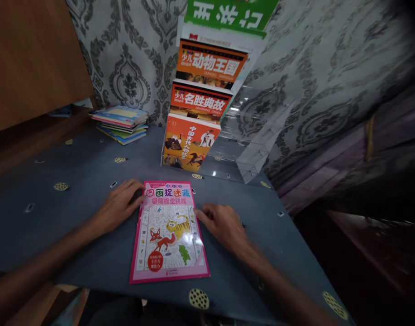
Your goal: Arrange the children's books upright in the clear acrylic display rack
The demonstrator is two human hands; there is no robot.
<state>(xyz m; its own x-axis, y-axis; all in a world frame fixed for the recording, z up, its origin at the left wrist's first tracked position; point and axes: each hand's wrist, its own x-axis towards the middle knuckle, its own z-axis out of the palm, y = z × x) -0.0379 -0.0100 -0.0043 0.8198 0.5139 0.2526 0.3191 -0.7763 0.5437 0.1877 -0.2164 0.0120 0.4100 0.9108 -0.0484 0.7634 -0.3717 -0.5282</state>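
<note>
A thin pink-bordered picture book (pixel 171 235), with a fox and a yellow striped cat on its cover, lies flat on the table in front of me. My left hand (pixel 121 203) is at its upper left edge, fingers bent and the tips on the border. Against the right edge rests my right hand (pixel 224 224), thumb at the border and the other fingers curled under. The book is held between both hands, and its cover faces up.
Behind the book stands a clear acrylic display rack (pixel 258 149), its left column holding several books (pixel 190 145) in tiers. A stack of thin books (pixel 121 122) lies at the back left, beside a wooden cabinet (pixel 31 59). The blue tablecloth (pixel 74 213) ends at the right and front edges.
</note>
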